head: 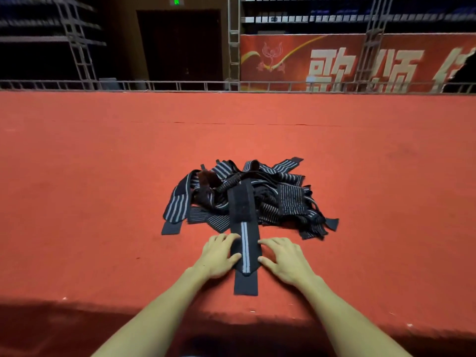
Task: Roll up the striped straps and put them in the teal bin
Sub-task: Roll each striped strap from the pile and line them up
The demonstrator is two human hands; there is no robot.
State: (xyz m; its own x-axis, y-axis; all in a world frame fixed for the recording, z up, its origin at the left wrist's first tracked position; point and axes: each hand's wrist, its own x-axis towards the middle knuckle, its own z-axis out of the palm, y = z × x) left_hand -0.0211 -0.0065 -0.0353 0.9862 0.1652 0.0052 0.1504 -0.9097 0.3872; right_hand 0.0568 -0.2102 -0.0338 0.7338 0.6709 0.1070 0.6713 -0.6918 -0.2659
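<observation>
One strap (246, 249) lengthwise toward pile (291, 199)

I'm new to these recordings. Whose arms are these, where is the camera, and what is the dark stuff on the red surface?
No machine: these are a person's bare arms, filmed by one wide-angle camera worn on the head, looking down. On the red carpet lies a pile of dark striped straps. One strap lies flat, stretching from the pile toward the person. The left hand and right hand press its two edges with straight fingers; neither grips it. No teal bin is in view.
</observation>
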